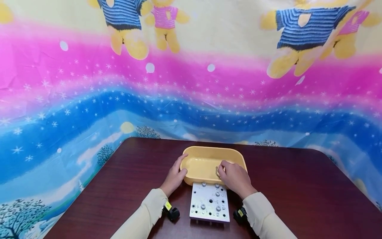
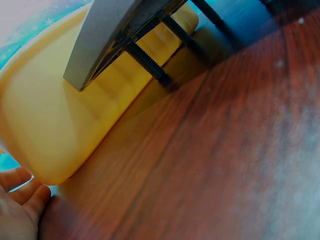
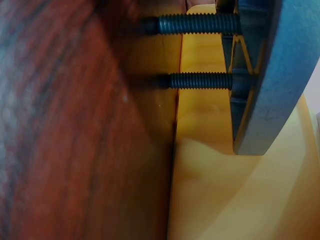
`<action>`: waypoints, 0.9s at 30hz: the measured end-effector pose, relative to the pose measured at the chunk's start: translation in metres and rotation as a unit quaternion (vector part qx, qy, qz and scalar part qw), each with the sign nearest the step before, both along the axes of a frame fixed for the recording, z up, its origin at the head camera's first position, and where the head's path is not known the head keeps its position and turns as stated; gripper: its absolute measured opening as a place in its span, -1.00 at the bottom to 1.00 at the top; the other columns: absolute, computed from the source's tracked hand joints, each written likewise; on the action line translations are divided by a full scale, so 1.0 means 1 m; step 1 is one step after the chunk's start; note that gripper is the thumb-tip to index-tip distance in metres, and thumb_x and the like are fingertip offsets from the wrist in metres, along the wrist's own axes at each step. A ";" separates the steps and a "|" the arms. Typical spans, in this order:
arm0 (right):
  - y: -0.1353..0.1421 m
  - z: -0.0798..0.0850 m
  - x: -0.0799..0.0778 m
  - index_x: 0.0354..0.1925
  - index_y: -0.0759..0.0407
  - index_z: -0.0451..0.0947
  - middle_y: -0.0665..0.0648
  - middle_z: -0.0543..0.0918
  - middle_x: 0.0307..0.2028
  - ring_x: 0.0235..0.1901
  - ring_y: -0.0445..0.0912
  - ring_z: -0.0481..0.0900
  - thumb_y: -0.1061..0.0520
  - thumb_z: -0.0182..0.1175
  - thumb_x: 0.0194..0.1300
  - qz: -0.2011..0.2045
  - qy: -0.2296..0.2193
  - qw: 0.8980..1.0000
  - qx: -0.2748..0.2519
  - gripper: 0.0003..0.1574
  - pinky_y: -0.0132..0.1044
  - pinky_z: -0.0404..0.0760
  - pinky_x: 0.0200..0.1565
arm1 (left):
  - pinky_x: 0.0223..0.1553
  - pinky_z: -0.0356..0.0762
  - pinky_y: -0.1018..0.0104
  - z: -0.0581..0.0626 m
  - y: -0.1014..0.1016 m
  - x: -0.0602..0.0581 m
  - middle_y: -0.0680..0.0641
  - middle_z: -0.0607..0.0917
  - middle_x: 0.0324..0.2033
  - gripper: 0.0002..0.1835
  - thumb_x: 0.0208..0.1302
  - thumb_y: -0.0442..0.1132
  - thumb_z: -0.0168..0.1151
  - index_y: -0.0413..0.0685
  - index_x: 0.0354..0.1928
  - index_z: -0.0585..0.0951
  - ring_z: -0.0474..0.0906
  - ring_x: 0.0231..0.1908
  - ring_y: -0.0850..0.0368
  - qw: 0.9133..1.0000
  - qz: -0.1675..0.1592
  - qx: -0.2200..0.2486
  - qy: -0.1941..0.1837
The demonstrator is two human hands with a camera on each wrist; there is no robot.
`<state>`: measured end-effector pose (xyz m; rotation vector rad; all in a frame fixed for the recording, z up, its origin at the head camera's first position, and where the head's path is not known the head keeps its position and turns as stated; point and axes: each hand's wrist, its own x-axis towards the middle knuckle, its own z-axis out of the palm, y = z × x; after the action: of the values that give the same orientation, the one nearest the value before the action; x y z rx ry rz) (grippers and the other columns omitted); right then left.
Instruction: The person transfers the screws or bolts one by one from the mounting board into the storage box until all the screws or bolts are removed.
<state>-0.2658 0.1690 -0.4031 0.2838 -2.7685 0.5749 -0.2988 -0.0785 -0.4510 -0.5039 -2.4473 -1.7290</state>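
My left hand (image 1: 174, 176) holds the left end of a shallow yellow tray (image 1: 213, 148), thumb and a fingertip at its rim. In the left wrist view, fingers (image 2: 22, 197) rest against the tray's rounded outer corner. Over the tray's near right part, my right hand (image 1: 237, 176) pinches a small bent metal rod like a hex key (image 1: 217, 172). A silver metal plate (image 1: 206, 197) with holes and several socket-head screws (image 1: 203, 206) stands just in front of the tray. Beneath it, threaded screw ends (image 3: 202, 80) point down toward the table. Neither hand touches the plate.
The dark reddish wooden table (image 1: 143, 162) has rounded far corners. A printed curtain (image 1: 191, 86) with bears and snowflakes hangs behind it. Black wrist cameras (image 1: 172, 214) sit on both sides of the plate, close to it.
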 end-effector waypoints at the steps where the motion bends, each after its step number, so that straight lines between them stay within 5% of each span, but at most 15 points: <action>1: 0.000 0.001 -0.001 -0.53 -0.07 0.44 -0.07 0.36 -0.74 -0.70 -0.14 0.30 0.01 -0.01 0.37 0.001 0.001 1.000 -0.001 -0.70 -0.23 0.31 -0.50 | 0.17 0.24 0.07 0.001 0.000 0.000 0.05 0.22 0.41 -0.33 0.24 -0.33 -0.05 0.18 0.43 0.25 0.20 0.33 0.10 1.000 0.001 0.001 0.001; 27: 0.001 0.001 0.002 -0.52 -0.09 0.45 -0.12 0.39 -0.72 -0.68 -0.16 0.33 0.00 0.00 0.39 0.005 -0.008 1.000 -0.010 -0.69 -0.22 0.33 -0.50 | 0.23 0.20 0.04 0.002 0.002 0.002 0.06 0.20 0.42 -0.33 0.25 -0.32 -0.05 0.22 0.43 0.24 0.15 0.36 0.12 1.000 0.005 -0.007 -0.007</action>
<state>-0.2641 0.1702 -0.4016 0.2902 -2.7769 0.6101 -0.2969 -0.0766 -0.4494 -0.4829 -2.4682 -1.7196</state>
